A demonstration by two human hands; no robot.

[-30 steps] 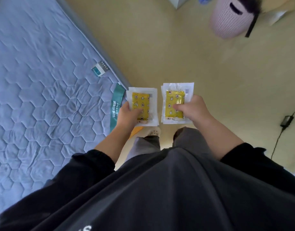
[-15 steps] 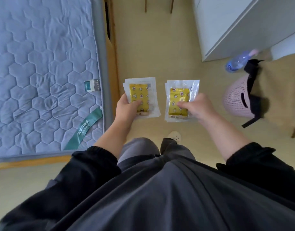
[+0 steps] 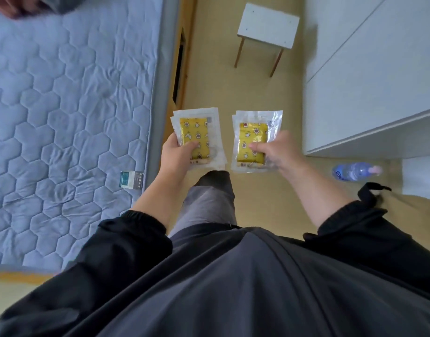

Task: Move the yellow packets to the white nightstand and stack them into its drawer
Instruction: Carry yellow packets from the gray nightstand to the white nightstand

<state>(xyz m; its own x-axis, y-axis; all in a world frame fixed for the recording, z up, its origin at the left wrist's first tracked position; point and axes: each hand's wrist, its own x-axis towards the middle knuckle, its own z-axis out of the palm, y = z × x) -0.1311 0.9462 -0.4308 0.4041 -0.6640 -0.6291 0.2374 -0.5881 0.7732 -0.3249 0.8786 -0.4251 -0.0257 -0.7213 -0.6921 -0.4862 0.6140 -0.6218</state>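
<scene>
Beige floor [image 3: 209, 76], white nightstand [image 3: 267, 25] now fully in view ahead, our left hand [image 3: 176, 155] gripping yellow packets [image 3: 197, 132], our right hand [image 3: 276, 152] pinching another stack [image 3: 254, 135].

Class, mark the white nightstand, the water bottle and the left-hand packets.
white nightstand [image 3: 267, 26]: head view, on its white top panel.
water bottle [image 3: 352, 171]: head view, on its clear body.
left-hand packets [image 3: 193, 128]: head view, on the yellow centre.

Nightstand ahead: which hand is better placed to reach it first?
Right, probably: the nightstand stands ahead, to the right, more in line with the right hand than the left hand. Both hold packets.
</scene>
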